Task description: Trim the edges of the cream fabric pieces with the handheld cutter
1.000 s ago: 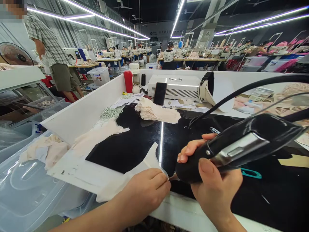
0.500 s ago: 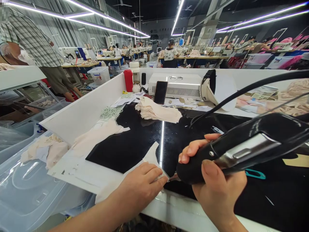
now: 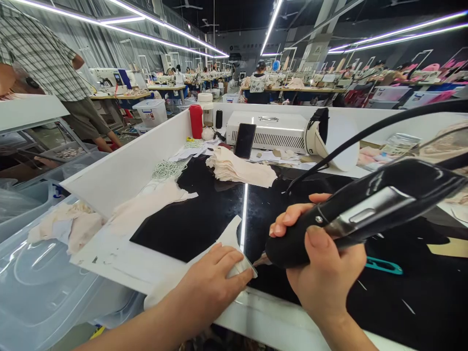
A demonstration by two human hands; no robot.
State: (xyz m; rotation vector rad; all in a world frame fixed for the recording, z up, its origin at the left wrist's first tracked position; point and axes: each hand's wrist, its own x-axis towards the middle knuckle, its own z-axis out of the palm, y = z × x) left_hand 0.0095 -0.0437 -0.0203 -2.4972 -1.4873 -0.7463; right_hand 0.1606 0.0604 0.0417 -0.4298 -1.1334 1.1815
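Observation:
My left hand (image 3: 218, 278) presses a pale fabric piece (image 3: 231, 235) at the near edge of the black work surface (image 3: 168, 224). Its fingers are bent over the cloth, with the thumb along the near corner. A black corded hand tool (image 3: 369, 207) with a silver lever is gripped in my right hand (image 3: 325, 268), fingers and thumb wrapped round its front end. The tool's thin tip (image 3: 262, 261) points left, close to the fabric's right edge; whether it touches, I cannot tell. Right of my right hand lies a teal-handled tool (image 3: 383, 265).
A stack of pale fabric pieces (image 3: 241, 168) lies farther back, near a phone (image 3: 244, 140) leaning on a white vented box (image 3: 268, 129). Green cord (image 3: 168, 169) and another fabric piece (image 3: 146, 202) are at left. The tool's black cable (image 3: 351, 146) arches over the right side.
My right hand has shifted slightly left and up, and the tool's rear end has come left. The tip sits a little higher beside the fabric edge. My left hand stays nearly in place.

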